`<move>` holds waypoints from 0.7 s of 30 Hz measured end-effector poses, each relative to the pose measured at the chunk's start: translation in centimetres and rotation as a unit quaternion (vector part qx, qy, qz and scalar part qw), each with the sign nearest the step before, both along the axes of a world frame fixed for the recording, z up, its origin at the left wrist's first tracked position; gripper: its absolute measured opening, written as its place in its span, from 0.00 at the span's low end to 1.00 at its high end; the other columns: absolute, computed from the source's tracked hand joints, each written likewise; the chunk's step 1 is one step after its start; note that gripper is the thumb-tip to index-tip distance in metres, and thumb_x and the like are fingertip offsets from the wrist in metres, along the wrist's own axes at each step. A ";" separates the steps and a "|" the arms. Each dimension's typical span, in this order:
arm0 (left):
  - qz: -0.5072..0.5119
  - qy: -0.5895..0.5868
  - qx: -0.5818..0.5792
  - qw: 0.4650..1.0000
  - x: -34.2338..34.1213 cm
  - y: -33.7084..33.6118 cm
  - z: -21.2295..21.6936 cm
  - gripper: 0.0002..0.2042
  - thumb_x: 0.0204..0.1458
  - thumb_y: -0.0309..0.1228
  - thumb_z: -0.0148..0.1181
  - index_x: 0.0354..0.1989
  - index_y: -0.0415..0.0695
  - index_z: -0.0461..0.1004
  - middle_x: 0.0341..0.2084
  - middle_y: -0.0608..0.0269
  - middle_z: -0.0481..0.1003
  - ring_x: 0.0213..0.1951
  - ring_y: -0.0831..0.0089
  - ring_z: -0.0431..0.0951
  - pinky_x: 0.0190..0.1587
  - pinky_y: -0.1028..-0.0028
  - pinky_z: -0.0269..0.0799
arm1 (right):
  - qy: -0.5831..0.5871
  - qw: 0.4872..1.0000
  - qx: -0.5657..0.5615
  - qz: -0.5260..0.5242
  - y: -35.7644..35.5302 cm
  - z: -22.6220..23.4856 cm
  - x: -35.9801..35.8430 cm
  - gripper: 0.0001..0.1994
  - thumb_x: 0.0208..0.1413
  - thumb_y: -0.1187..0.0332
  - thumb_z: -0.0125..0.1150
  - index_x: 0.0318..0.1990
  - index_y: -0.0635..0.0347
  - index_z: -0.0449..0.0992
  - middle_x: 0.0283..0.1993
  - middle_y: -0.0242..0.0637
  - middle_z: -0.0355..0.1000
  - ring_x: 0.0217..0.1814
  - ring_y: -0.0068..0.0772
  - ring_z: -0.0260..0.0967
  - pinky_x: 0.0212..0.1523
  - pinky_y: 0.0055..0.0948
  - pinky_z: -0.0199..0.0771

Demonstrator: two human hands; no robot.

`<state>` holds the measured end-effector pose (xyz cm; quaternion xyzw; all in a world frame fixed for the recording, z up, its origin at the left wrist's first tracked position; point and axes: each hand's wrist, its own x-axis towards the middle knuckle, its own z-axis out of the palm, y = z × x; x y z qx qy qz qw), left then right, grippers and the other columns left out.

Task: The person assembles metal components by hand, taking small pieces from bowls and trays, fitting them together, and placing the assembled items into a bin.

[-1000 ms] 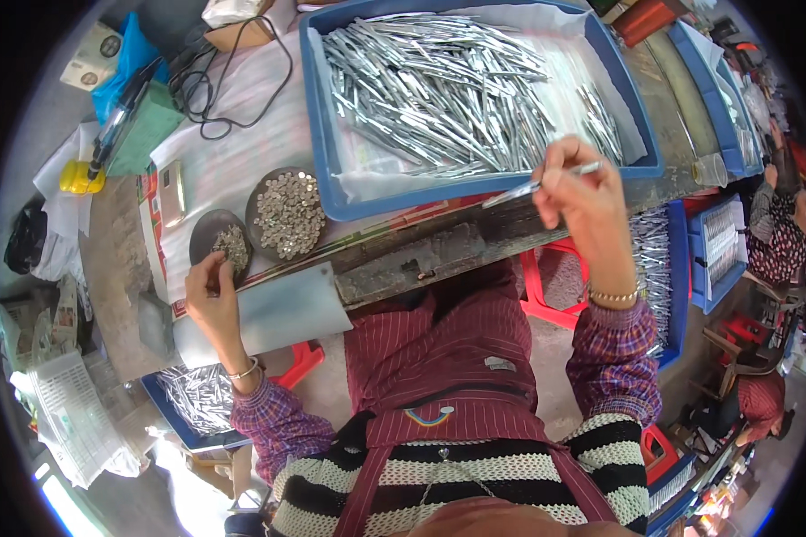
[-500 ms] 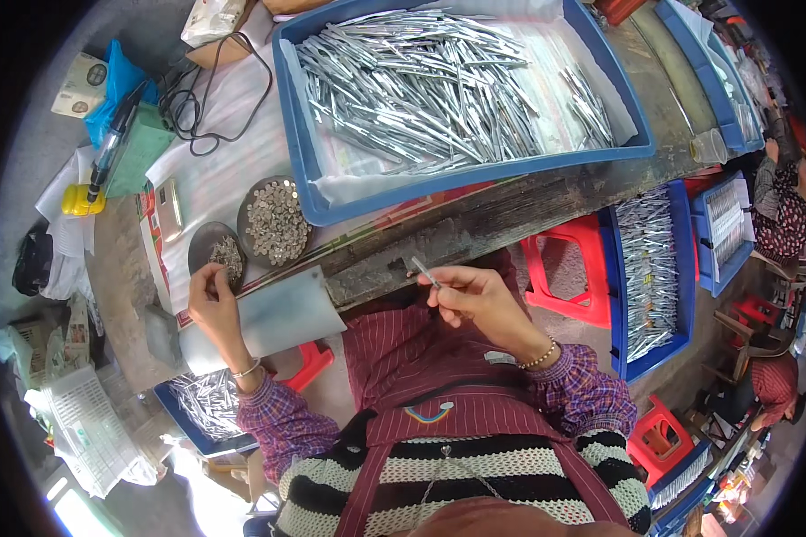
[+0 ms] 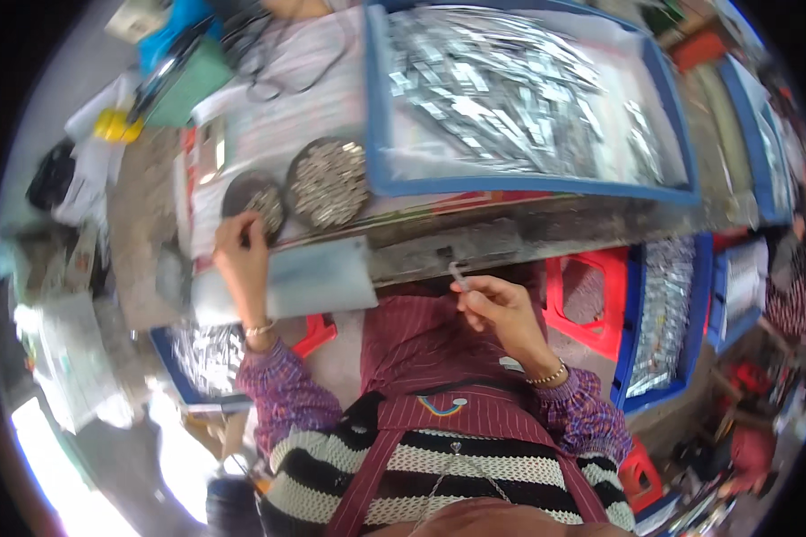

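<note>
My left hand is at the near rim of a small dark bowl of tiny metal parts. Its thumb and fingertips come together in a pinch, and anything between them is too small or blurred to make out. In front of my apron, at the table's edge, my right hand pinches a slim silvery metal piece, its far end sticking up past the fingertips. Beside the small bowl stands a larger round dish heaped with small metal parts. A grey sheet-like plate lies below both bowls, partly under my left wrist.
A large blue tray of loose silvery strips takes up the far table. Red stools and another blue tray of metal pieces stand at right. A tray sits below the table's left. Other people are at far right.
The whole view has swung and blurred, shifting the table things rightward. My left hand stays by the small bowl. The metal piece in my right hand points more upright.
</note>
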<state>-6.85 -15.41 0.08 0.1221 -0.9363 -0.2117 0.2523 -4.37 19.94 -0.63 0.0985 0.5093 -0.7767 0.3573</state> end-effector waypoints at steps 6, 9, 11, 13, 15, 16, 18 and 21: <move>0.013 0.017 0.056 0.998 -0.7 0.9 0.7 0.02 0.43 0.22 0.56 0.26 0.40 0.73 0.21 0.58 0.71 0.24 0.65 0.71 0.27 0.73 0.65 | 0.002 1.000 0.024 -0.017 0.1 -0.4 0.6 0.10 0.55 0.72 0.53 0.43 0.65 0.73 0.29 0.30 0.69 0.24 0.15 0.62 0.24 0.13 0.60; 0.015 0.003 0.077 0.997 -0.3 0.5 1.1 0.05 0.43 0.22 0.58 0.30 0.39 0.75 0.22 0.62 0.72 0.21 0.76 0.68 0.26 0.80 0.64 | 0.005 1.000 0.026 0.003 -0.4 -0.2 0.5 0.10 0.55 0.72 0.53 0.43 0.66 0.72 0.29 0.30 0.69 0.25 0.15 0.62 0.24 0.13 0.61; -0.030 0.064 0.178 0.982 -0.7 0.6 1.0 0.04 0.40 0.22 0.59 0.27 0.41 0.75 0.21 0.61 0.71 0.23 0.67 0.69 0.27 0.73 0.65 | 0.008 1.000 0.019 0.014 -0.8 -0.2 0.4 0.10 0.55 0.71 0.53 0.43 0.66 0.72 0.30 0.30 0.69 0.25 0.15 0.62 0.24 0.13 0.61; -0.047 0.050 0.129 0.989 -1.5 1.2 1.4 0.04 0.40 0.22 0.59 0.27 0.42 0.76 0.22 0.62 0.72 0.25 0.68 0.69 0.29 0.73 0.65 | 0.010 1.000 0.015 0.020 -1.0 -0.1 0.4 0.10 0.55 0.71 0.54 0.43 0.66 0.72 0.30 0.30 0.69 0.25 0.15 0.62 0.25 0.13 0.61; -0.065 0.038 0.078 0.994 -2.1 1.5 1.4 0.05 0.40 0.22 0.60 0.27 0.43 0.76 0.22 0.63 0.72 0.27 0.68 0.69 0.30 0.73 0.66 | -0.001 0.999 0.022 0.029 -1.2 -0.2 0.4 0.11 0.55 0.70 0.55 0.43 0.66 0.72 0.30 0.30 0.69 0.26 0.15 0.62 0.25 0.13 0.61; -0.066 0.027 0.048 0.996 -2.2 1.5 1.2 0.05 0.39 0.22 0.60 0.27 0.43 0.77 0.23 0.63 0.72 0.28 0.68 0.70 0.31 0.73 0.66 | -0.001 0.999 0.022 0.027 -1.3 -0.2 0.5 0.11 0.55 0.70 0.55 0.43 0.66 0.72 0.30 0.30 0.69 0.26 0.15 0.62 0.25 0.13 0.61; -0.070 0.017 0.017 0.997 -2.3 1.5 1.0 0.06 0.39 0.22 0.60 0.27 0.43 0.77 0.23 0.63 0.72 0.29 0.68 0.70 0.33 0.73 0.66 | 0.003 0.999 0.024 0.037 -1.4 -0.3 0.7 0.11 0.54 0.70 0.55 0.43 0.66 0.73 0.31 0.30 0.69 0.26 0.14 0.62 0.26 0.13 0.61; -0.052 -0.007 0.041 0.998 -1.5 1.0 1.2 0.05 0.39 0.22 0.60 0.27 0.43 0.77 0.23 0.63 0.72 0.30 0.68 0.70 0.33 0.72 0.66 | -0.005 0.999 0.029 0.040 -1.4 -0.4 0.8 0.12 0.54 0.69 0.56 0.44 0.65 0.73 0.30 0.30 0.70 0.26 0.14 0.62 0.25 0.13 0.61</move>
